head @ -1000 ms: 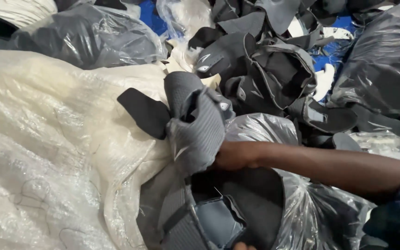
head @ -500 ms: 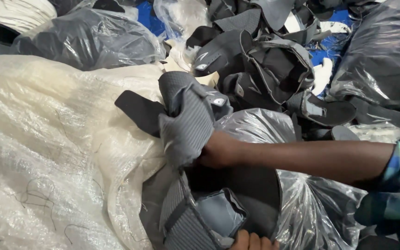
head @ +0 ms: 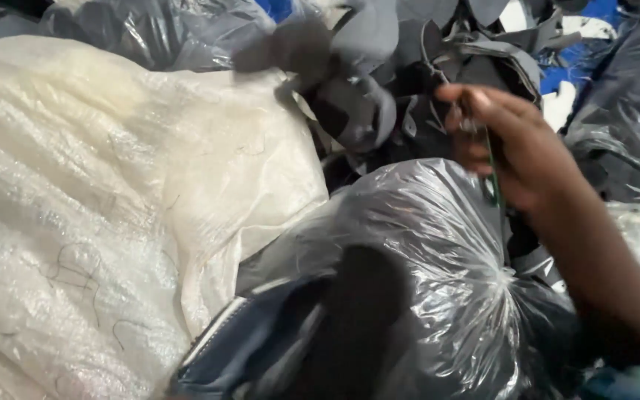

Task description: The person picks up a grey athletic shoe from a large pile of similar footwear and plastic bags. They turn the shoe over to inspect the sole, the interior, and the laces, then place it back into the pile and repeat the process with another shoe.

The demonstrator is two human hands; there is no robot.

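Observation:
My right hand [head: 516, 152] hovers over a heap of grey and black fabric cut pieces [head: 438, 67], fingers loosely curled and pointing left, with no fabric in it. A thin green strand [head: 494, 178] runs across its palm. A blurred grey fabric piece [head: 350, 67] hangs in the air up and left of the hand, apart from it. Below the hand lies a clear plastic bag [head: 424, 244] stuffed with dark pieces. A dark blurred shape [head: 364, 318] crosses the bag's front; I cannot tell what it is. My left hand is out of sight.
A big whitish woven sack [head: 112, 200] fills the left side. More clear bags of dark pieces lie at the top left [head: 157, 33] and the right [head: 631, 126]. Blue and white scraps [head: 579, 67] show between the dark pieces at the top right.
My right hand let go of the grey fabric bundle it gripped and rose to the upper right. The bundle now blurs up and to the left. The view has closed in on the bag.

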